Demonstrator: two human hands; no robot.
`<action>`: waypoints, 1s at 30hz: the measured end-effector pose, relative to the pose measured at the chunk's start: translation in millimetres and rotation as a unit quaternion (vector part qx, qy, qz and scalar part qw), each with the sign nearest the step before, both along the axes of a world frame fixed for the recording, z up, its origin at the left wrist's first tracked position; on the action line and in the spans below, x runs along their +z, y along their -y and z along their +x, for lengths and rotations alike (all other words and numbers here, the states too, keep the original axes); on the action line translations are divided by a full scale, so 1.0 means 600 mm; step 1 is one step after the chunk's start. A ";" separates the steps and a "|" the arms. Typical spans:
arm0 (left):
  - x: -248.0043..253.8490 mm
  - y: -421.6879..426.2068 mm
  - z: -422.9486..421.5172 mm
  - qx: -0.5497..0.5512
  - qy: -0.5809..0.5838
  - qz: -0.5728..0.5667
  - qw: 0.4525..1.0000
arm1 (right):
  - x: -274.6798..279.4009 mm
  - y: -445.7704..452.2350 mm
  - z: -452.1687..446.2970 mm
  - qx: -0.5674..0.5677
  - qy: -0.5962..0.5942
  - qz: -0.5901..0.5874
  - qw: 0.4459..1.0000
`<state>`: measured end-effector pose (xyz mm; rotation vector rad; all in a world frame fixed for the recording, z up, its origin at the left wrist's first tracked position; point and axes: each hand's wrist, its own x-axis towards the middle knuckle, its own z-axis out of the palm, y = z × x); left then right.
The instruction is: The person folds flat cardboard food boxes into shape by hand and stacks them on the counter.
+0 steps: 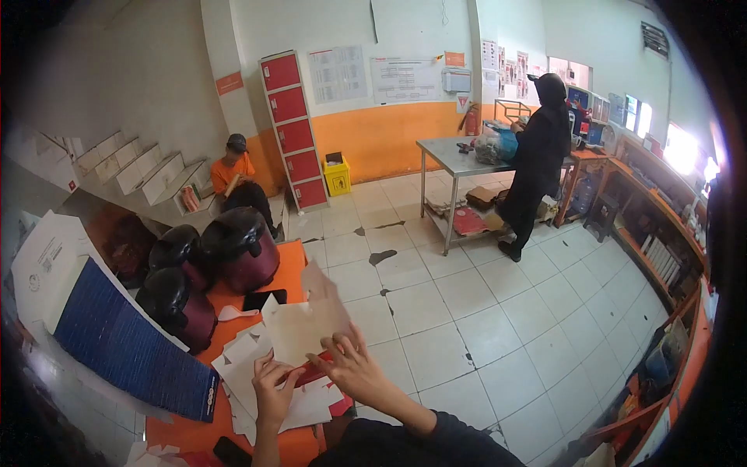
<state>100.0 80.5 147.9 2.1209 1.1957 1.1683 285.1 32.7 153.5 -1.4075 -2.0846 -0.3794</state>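
Observation:
Both of my hands are at a pale cardboard piece (299, 331) with a red part (313, 369) along its near side, above the orange table (292, 265). My left hand (274, 387) pinches the near left edge, thumb against fingers. My right hand (350, 362) is closed on the right side of the same piece, fingers bent over the red part. Flat white and red cardboard pieces (247, 358) lie under and beside my hands. A dark phone (265, 300) and a white scoop-like item (236, 313) lie beyond them.
Three dark-lidded rice cookers (241, 249) stand at the table's far left, beside a box of blue items (117, 335). Another phone (231, 451) lies near me. One person sits by the stairs (152, 175); another stands at a metal table (459, 156).

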 end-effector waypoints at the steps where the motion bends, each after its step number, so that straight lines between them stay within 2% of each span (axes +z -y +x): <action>1: -0.003 0.006 -0.002 0.014 0.036 -0.039 0.999 | -0.001 0.003 -0.005 -0.015 0.001 0.020 1.000; 2: -0.005 0.010 -0.003 0.027 0.071 -0.078 0.994 | -0.003 0.005 -0.015 -0.030 0.002 0.041 0.999; 3: -0.006 0.014 -0.003 0.041 0.067 -0.064 0.995 | -0.007 0.008 -0.025 -0.046 0.002 0.061 0.997; 5: -0.012 0.021 -0.003 0.071 0.058 -0.037 0.995 | -0.030 0.004 -0.041 -0.045 0.040 0.024 0.998; 8: -0.088 -0.002 -0.027 0.066 0.145 -0.043 0.986 | -0.042 0.000 -0.050 -0.037 0.072 -0.010 0.997; 9: -0.098 -0.001 -0.029 0.050 0.280 -0.143 0.948 | -0.036 0.001 -0.050 -0.034 0.073 -0.005 0.997; 10: -0.088 0.007 -0.025 0.033 0.406 -0.238 0.882 | -0.033 0.000 -0.052 -0.030 0.075 0.001 0.997; 11: -0.069 0.016 -0.020 0.016 0.520 -0.326 0.789 | -0.039 -0.007 -0.060 -0.019 0.019 0.047 0.999; 14: 0.018 0.045 -0.024 -0.055 0.560 -0.464 0.685 | -0.048 -0.001 -0.064 0.066 -0.139 -0.010 0.988; 15: -0.025 0.034 -0.071 -0.120 0.583 -0.503 0.627 | -0.056 -0.007 -0.062 0.039 -0.122 -0.005 0.992; 18: -0.049 0.037 -0.131 -0.294 0.634 -0.467 0.541 | -0.066 -0.023 -0.030 -0.036 -0.053 0.102 0.993; 19: -0.044 0.042 -0.139 -0.349 0.647 -0.451 0.507 | -0.031 -0.011 -0.022 -0.074 -0.082 0.122 0.986; 21: -0.040 0.050 -0.148 -0.451 0.665 -0.411 0.430 | -0.048 -0.009 -0.021 -0.028 -0.259 0.031 0.965; 22: -0.046 0.050 -0.140 -0.405 0.612 -0.363 0.574 | -0.054 -0.009 -0.022 -0.003 -0.343 -0.016 0.939; 23: -0.034 0.053 -0.105 -0.348 0.542 -0.304 0.702 | -0.049 -0.010 -0.026 -0.005 -0.337 0.032 0.941; 24: -0.030 0.057 -0.076 -0.282 0.457 -0.237 0.809 | -0.056 -0.013 -0.032 0.005 -0.351 -0.021 0.936; 25: -0.044 0.061 -0.057 -0.226 0.278 -0.132 0.924 | -0.070 -0.017 -0.040 0.014 -0.363 -0.073 0.929; 26: -0.065 0.062 -0.039 -0.157 0.082 -0.020 0.984 | -0.081 -0.017 -0.048 0.023 -0.375 -0.125 0.918; 28: -0.082 0.060 -0.027 -0.067 -0.174 0.071 0.980 | -0.079 -0.013 -0.062 0.035 -0.378 -0.186 0.906; 30: -0.089 0.058 -0.021 -0.045 -0.279 0.025 0.959 | -0.067 -0.004 -0.071 0.048 -0.361 -0.239 0.900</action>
